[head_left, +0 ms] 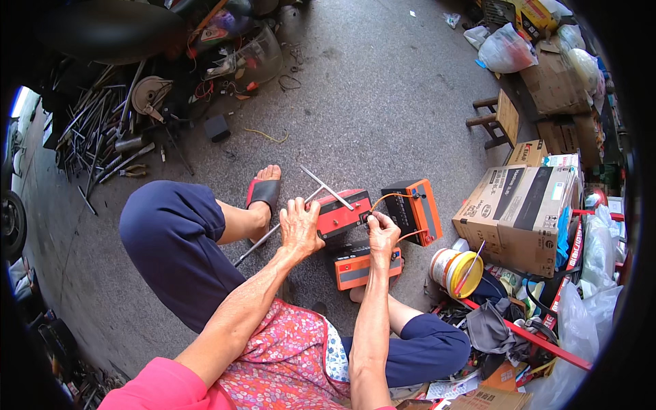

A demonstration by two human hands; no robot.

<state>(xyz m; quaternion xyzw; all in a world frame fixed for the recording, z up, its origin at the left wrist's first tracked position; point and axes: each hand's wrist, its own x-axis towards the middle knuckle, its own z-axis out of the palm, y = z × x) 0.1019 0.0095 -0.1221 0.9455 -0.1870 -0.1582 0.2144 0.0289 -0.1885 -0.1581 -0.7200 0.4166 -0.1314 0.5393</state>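
Note:
A red-topped battery (339, 217) lies on the ground between my feet. My left hand (299, 227) is curled over the shaft of a metal T-handle wrench (326, 186), whose crossbar reaches over the battery; its thumb side rests against the battery's edge. The fingertips of my right hand (384, 236) are pinched at the dark terminal on the battery's right end; what they hold is hidden. An orange-topped battery (367, 266) lies nearer me, partly under my right wrist. To the right lies another orange and black battery (413, 213), with orange wires (393, 195) running toward my right hand.
Metal rods and tools (102, 140) are heaped at the far left, with pliers (133, 171) beside them. Cardboard boxes (516, 212), a paint bucket (454, 270) and a wooden stool (504, 117) stand at the right. Bags and clutter line the right edge.

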